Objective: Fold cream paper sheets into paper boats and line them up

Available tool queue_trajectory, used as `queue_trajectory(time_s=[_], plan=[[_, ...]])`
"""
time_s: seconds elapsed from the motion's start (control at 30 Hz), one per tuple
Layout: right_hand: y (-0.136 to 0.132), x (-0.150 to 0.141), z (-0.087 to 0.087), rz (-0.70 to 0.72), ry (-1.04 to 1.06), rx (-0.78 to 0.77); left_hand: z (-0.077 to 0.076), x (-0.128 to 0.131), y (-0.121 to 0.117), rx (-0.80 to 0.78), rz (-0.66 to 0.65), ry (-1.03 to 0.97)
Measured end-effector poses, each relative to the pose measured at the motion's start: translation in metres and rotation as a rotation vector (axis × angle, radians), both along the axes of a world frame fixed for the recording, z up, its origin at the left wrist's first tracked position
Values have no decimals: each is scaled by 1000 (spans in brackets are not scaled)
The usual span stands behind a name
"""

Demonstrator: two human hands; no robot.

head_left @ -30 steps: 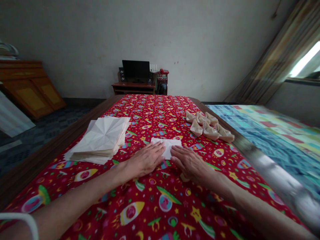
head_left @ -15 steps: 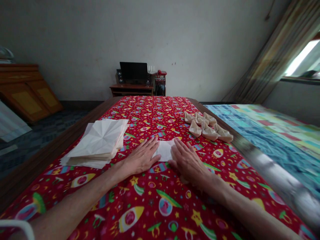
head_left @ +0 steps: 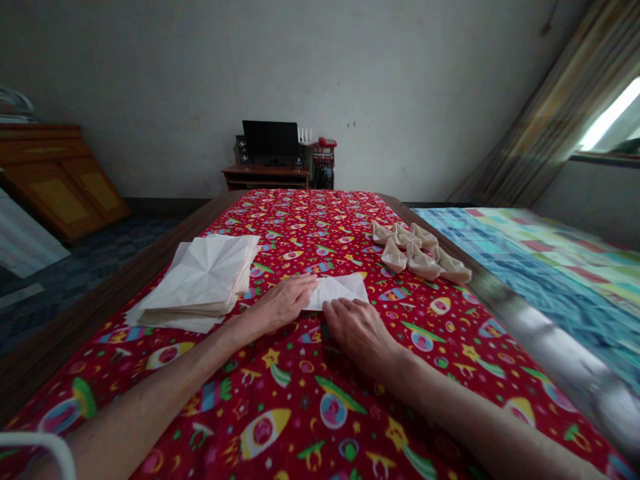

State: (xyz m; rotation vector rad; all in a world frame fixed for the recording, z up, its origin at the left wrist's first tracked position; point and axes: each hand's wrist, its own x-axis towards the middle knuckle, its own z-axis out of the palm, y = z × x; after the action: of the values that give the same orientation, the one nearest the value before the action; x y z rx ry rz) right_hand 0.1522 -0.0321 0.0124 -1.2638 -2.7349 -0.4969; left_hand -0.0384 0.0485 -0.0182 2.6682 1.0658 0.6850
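One left hand (head_left: 287, 300) and one right hand (head_left: 356, 328). One folded white paper (head_left: 343, 287). One stack of creased sheets (head_left: 206, 270), too overlapped to count. Six folded paper shapes (head_left: 423, 261). One red printed cloth (head_left: 305, 383). One monitor (head_left: 270, 140), two speakers (head_left: 243, 149), one red telephone (head_left: 327, 143), one curtain (head_left: 535, 133).

A small folded white paper (head_left: 341, 288), creased and roughly oblong, flat on the red patterned cloth (head_left: 300, 393)
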Motion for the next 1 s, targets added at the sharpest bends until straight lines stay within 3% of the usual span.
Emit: queue_trajectory(time_s=[0.13,0.3,0.4,0.53,0.63,0.73,0.87,1.0], plan=[[8,13,-7,1,145,11,9,-7,1,-47,-30,-25],[20,41,-11,201,526,76,23,-22,-4,-33,-170,32],[21,45,-9,279,727,49,20,-23,-7,38,-183,21],[23,47,-10,256,849,-75,14,-17,-11,144,-188,13],[29,56,-17,243,827,-109,18,-13,-20,196,-191,34],[28,68,-21,249,692,-48,24,-9,-35,250,-227,34],[4,73,-15,216,356,-15,26,0,-58,276,-218,66],[-19,70,-11,185,310,-15,26,7,-72,298,-209,125]])
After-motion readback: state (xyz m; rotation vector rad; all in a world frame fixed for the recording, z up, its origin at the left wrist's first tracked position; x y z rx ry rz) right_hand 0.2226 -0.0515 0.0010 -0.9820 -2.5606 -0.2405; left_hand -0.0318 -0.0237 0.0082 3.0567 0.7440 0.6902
